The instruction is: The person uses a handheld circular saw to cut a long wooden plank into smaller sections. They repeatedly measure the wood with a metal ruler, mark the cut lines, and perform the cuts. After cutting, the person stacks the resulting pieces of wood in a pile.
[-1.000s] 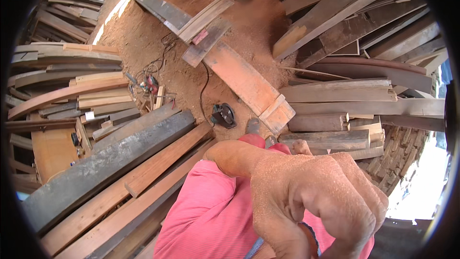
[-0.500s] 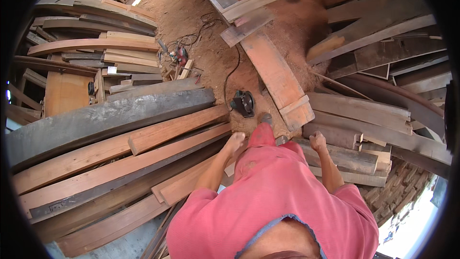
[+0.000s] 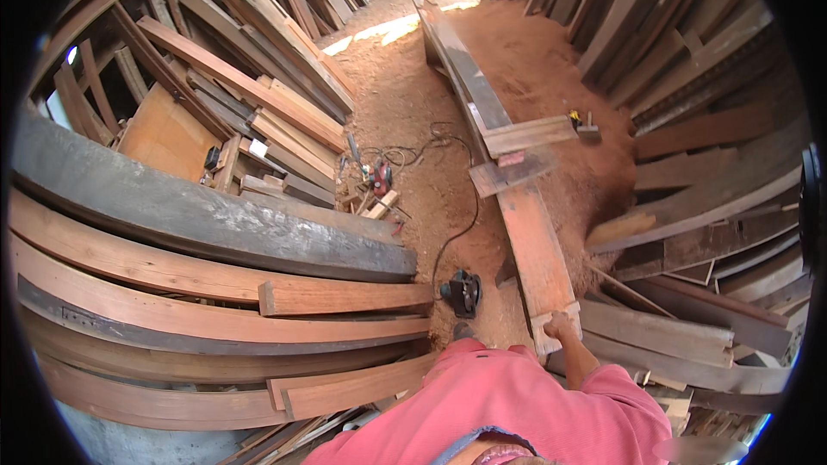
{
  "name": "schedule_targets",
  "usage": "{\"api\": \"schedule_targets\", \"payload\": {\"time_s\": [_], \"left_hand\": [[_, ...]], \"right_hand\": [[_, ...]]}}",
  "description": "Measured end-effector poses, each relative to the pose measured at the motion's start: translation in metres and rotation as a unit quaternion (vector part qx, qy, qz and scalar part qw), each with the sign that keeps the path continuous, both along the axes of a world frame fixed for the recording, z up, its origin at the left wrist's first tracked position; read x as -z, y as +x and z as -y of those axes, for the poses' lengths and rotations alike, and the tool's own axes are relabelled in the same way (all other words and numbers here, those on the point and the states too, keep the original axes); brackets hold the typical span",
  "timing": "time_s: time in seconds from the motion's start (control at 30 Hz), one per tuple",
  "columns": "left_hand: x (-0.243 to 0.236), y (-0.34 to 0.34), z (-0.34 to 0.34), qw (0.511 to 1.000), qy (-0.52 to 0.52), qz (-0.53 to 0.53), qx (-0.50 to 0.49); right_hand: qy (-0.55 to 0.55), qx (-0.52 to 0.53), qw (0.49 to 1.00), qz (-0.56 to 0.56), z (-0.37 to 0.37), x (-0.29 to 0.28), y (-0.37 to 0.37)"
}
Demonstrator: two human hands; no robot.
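My right hand [image 3: 560, 327] is closed over a small pale wood strip [image 3: 543, 320] lying across the near end of a long orange-tinted board [image 3: 530, 241]; whether it grips the strip I cannot make out. My left hand is out of view, hidden below my pink-shirted body. Left of the board, a green-and-black power tool [image 3: 461, 293] rests on the sawdust-covered ground. Farther along, short planks [image 3: 525, 138] lie crosswise where the orange board meets a long dark plank [image 3: 469, 60].
Stacked timbers [image 3: 146, 284] line the left side, more [image 3: 698, 224] crowd the right. A red power tool [image 3: 379, 179] and tangled cords [image 3: 439, 146] lie on the ground at centre-left, and a small yellow tool [image 3: 575, 116] sits near the crosswise planks.
The view has tilted up along the walkway. My right hand has moved forward onto the near end of the board; my left hand has left the view.
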State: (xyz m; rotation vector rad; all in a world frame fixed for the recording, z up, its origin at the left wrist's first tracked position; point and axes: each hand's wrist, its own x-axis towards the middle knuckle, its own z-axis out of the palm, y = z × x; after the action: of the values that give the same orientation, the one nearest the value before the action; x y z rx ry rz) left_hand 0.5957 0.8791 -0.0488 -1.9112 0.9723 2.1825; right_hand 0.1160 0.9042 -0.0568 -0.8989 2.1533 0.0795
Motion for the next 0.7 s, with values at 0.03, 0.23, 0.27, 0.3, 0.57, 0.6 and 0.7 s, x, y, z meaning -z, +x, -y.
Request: {"api": "schedule_targets", "payload": {"time_s": [0.03, 0.23, 0.27, 0.3, 0.57, 0.6, 0.7], "left_hand": [[0.0, 0.008, 0.007, 1.0, -0.009, 0.003, -0.023], [0.005, 0.039, 0.045, 0.992, -0.055, 0.002, -0.112], [0.007, 0.044, 0.045, 0.991, -0.059, 0.002, -0.124], [0.008, 0.051, 0.046, 0.989, -0.063, 0.005, -0.132], [0.018, 0.096, -0.009, 0.984, -0.014, 0.028, -0.175], [0.016, 0.103, -0.02, 0.982, -0.003, 0.036, -0.183], [0.022, 0.098, -0.034, 0.981, 0.022, 0.026, -0.193]], "right_hand": [[-0.007, 0.015, 1.0, 0.009, 0.004, -0.009, 0.007], [-0.033, 0.028, 0.997, -0.059, 0.018, 0.03, -0.006], [-0.039, 0.028, 0.997, -0.057, 0.018, 0.036, -0.009], [-0.043, 0.028, 0.998, -0.045, 0.022, 0.044, -0.01], [-0.053, -0.038, 0.998, -0.017, 0.019, 0.099, -0.021], [-0.05, -0.033, 0.998, -0.003, 0.03, 0.101, -0.015], [-0.019, -0.382, 0.919, -0.098, 0.061, 0.11, -0.057]]}}
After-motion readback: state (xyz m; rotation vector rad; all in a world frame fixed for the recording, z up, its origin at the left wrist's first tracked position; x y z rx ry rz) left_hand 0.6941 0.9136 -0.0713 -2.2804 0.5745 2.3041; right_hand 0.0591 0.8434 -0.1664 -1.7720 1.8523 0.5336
